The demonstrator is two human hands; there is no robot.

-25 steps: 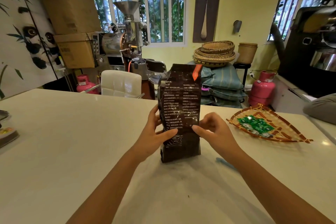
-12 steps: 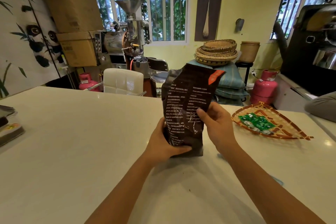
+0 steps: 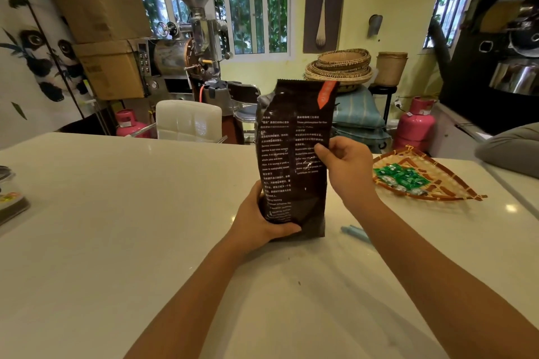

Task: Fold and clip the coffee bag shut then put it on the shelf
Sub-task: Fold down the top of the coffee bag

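A tall dark brown coffee bag [image 3: 293, 137] with white print and an orange tag near its top stands upright on the white table [image 3: 116, 227], its top unfolded. My left hand [image 3: 259, 221] wraps the bag's lower left corner. My right hand [image 3: 348, 167] grips its right edge about halfway up. A light blue clip [image 3: 354, 234] lies flat on the table just right of the bag's base, partly hidden behind my right forearm.
A woven fan-shaped tray [image 3: 443, 192] holding green packets sits at the right. A dark object [image 3: 11, 204] lies at the table's left edge. Behind the table stand a white chair [image 3: 188, 119], a coffee roaster [image 3: 186, 49] and pink gas cylinders [image 3: 414, 125].
The bag tilted right and now stands upright again. My left hand slid down to the bag's bottom corner, and my right hand climbed from its lower front to its right edge.
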